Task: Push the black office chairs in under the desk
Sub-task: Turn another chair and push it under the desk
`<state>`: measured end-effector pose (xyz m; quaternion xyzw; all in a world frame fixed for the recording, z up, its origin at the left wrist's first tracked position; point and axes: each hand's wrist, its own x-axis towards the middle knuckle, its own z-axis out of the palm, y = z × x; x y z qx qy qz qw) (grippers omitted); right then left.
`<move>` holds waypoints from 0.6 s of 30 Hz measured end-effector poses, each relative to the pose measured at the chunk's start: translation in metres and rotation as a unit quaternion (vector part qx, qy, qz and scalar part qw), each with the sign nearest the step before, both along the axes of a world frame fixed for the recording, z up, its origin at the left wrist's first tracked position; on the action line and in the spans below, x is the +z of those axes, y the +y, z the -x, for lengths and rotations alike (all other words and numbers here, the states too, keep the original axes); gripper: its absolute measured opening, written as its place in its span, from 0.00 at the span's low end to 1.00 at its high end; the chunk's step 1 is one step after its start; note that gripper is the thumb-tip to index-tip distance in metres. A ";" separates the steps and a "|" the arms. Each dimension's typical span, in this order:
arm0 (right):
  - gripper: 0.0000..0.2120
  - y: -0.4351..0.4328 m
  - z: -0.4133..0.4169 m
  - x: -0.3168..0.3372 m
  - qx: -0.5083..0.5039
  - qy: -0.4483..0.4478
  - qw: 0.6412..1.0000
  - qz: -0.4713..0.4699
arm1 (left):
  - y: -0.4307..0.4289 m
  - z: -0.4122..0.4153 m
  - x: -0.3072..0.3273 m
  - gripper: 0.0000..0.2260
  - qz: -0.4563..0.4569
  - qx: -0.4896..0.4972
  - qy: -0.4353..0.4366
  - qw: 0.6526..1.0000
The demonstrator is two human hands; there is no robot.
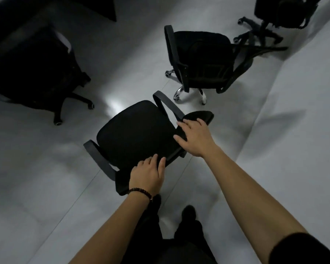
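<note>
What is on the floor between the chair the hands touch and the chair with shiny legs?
Nothing. In the head view, only bare grey floor lies between the near chair and the shiny-legged chair.

Pale floor [36, 178] (tiled) carries four black chairs [137, 134].

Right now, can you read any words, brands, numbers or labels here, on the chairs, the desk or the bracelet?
No readable text anywhere in this view.
Nearest chair, gripped by the left hand and touched by the right hand: plain black, no label.
Other chairs: too dark to tell any label.
White desk: no marking shows.
Beaded bracelet: no marking visible.
</note>
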<state>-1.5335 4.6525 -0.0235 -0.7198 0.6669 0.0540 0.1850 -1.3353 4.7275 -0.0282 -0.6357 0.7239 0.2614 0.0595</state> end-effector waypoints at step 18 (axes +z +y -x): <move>0.31 -0.013 -0.009 -0.011 0.025 0.042 0.997 0.055 | -0.053 -0.020 -0.002 0.21 0.092 0.079 -0.117 0.986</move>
